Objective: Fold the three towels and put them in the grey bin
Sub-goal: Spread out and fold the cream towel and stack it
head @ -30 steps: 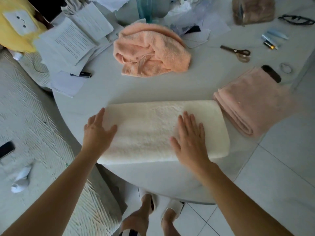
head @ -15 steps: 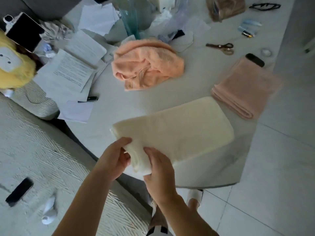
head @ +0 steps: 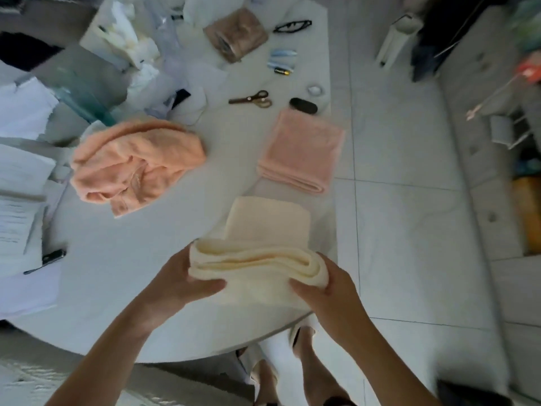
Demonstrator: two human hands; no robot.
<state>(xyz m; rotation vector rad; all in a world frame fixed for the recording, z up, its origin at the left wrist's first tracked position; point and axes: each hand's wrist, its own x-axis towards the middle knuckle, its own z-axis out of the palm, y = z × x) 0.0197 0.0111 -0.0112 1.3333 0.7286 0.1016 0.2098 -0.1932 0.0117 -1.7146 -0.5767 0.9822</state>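
Left hand [head: 178, 281] and right hand [head: 328, 284] are closed on opposite ends of the cream towel [head: 257, 259] (folded in layers) above the table [head: 117, 288]

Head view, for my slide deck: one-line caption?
Both hands folding the cream towel; peach towel still crumpled.

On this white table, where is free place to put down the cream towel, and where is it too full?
Bare tabletop lies left of the cream folded towel, below the crumpled orange towel. A narrower strip runs between the orange towel and the folded pink towel. The far end, around the brown-handled scissors and the papers on the left, is crowded.
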